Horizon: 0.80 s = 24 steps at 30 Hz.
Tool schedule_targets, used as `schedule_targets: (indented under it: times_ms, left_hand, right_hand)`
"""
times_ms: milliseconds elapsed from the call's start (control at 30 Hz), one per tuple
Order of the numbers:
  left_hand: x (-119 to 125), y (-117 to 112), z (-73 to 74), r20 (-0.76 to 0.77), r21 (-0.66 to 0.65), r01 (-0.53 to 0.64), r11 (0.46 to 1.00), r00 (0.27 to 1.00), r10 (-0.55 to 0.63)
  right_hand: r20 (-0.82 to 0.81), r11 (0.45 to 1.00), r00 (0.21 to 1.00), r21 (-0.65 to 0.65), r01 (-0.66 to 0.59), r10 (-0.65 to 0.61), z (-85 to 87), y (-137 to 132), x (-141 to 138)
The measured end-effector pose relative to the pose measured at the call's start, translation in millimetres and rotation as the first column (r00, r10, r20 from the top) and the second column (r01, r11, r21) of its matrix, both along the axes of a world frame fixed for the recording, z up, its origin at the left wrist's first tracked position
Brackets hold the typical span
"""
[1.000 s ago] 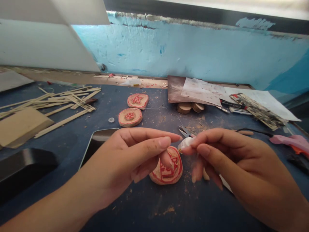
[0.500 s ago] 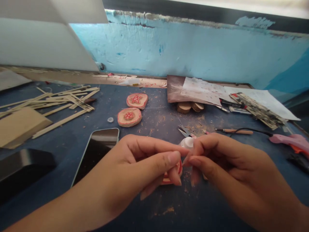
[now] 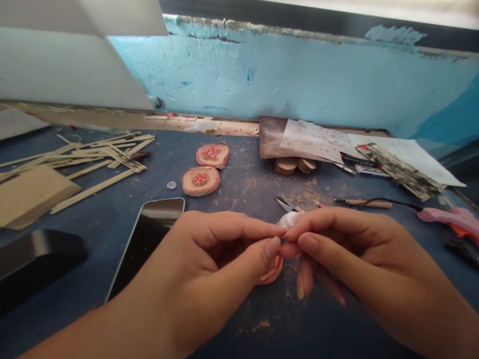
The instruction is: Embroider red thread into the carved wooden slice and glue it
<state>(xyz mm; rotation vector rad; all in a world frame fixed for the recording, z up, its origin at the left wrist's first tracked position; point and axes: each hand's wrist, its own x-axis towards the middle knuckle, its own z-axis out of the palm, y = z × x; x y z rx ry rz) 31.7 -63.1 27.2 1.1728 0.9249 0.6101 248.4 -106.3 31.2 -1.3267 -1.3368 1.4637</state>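
Centrally, above the near half of a blue table [image 3: 307, 329], two bare hands meet at the fingertips. The left hand [image 3: 217, 264] has thumb and forefinger drawn nearly together; the right hand [image 3: 355, 259] pinches beside it, its lower fingers hanging loose. From where I stand, I cannot tell what, if anything, either pinch has hold of. Beneath them, toward the table's near edge, lies a wood slice [image 3: 273, 273], mostly covered, its visible part marked red; just beyond the fingertips shows a white bottle [image 3: 288, 219], partly hidden. Farther off, left of the far edge's middle, lie a star slice [image 3: 212, 155] and, just in front, a flower slice [image 3: 201, 181]; both red designs appear complete. How finished the covered one is cannot be judged. Near the far edge, the plain slices [image 3: 285, 167] under paper [image 3: 314, 142] hide their faces, so any work left there is unknown.
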Motion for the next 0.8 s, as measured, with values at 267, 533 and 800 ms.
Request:
schedule_targets:
  times_ms: [267, 533, 800]
  left_hand:
    - [4.1, 0.7, -1.1, 0.003, 0.007, 0.006, 1.000, 1.000, -0.006]
    - [1.5, 6.5, -9.3, 0.097, -0.238, -0.006, 0.971, 0.995, 0.030]
    - [-0.4, 7.3, -8.5, 0.183, -0.269, -0.004, 0.963, 0.982, 0.055]
  right_hand:
    - [-0.010, 0.995, 1.000, 0.098, 0.013, -0.012, 0.0, 1.3, -6.0]
    - [0.069, 0.956, 0.997, 0.292, -0.038, 0.018, -2.8, -2.7, -4.9]
    - [-0.182, 0.999, 0.983, 0.051, 0.000, 0.010, -2.9, 0.5, -8.4]
